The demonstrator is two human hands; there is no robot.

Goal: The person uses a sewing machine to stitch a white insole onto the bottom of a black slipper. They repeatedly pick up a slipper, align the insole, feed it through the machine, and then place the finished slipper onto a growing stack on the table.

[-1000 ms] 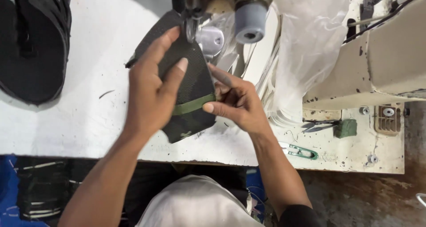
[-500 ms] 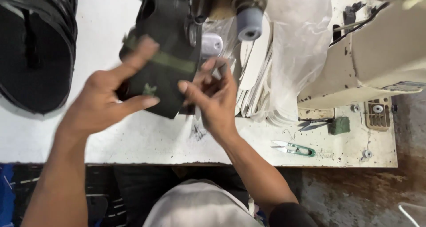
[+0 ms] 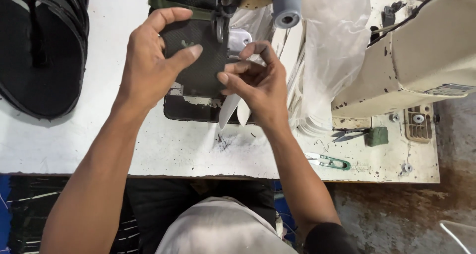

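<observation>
A black mesh fabric piece (image 3: 198, 55) with an olive green strap (image 3: 171, 3) across its far end lies under the needle area of the sewing machine (image 3: 421, 60). My left hand (image 3: 151, 60) rests on the fabric's left side, thumb and forefinger spread against it. My right hand (image 3: 255, 83) is just right of the fabric, fingers curled, pinching a white strip (image 3: 229, 110) that hangs toward me.
A stack of black shoe-upper pieces (image 3: 42, 50) lies at the far left of the white table (image 3: 89, 145). Clear plastic sheeting (image 3: 337, 40) drapes over the machine. Green thread snips (image 3: 329, 161) and a small green block (image 3: 377, 136) lie at the right.
The fabric piece has slid away from me under the machine's needle. My left hand moved up onto it, and my right hand now pinches the white strip.
</observation>
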